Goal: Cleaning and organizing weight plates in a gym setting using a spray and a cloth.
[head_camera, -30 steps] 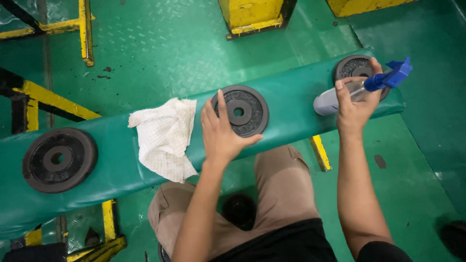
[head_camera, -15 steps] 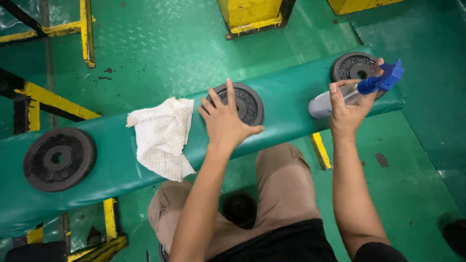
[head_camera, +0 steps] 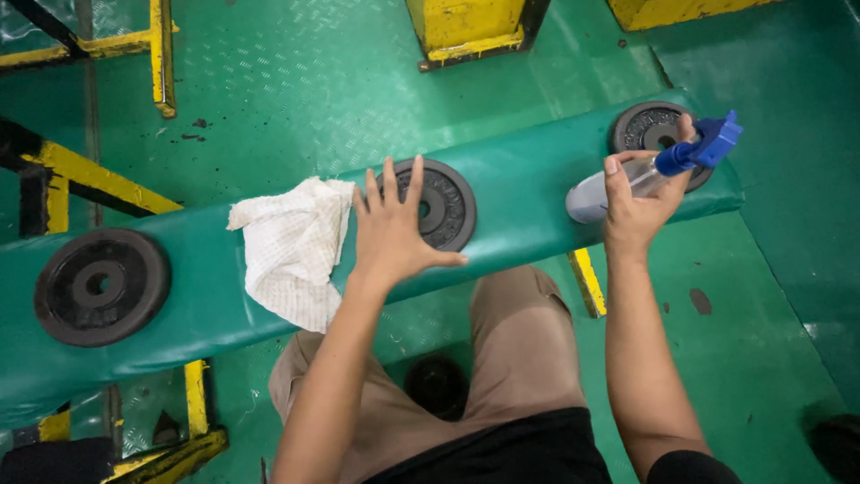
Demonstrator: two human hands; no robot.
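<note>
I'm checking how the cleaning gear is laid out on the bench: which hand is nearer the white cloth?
Left. The left hand is spread right beside the white cloth, partly over the middle weight plate. The right hand holds the spray bottle far along the bench.

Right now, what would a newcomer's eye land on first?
Three black weight plates lie along a green padded bench. The left hand spreads over the middle plate, beside a white cloth. The right hand grips a blue-nozzled spray bottle.

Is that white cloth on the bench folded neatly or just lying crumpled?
Crumpled: the white cloth lies rumpled, draped over the green bench edge.
</note>
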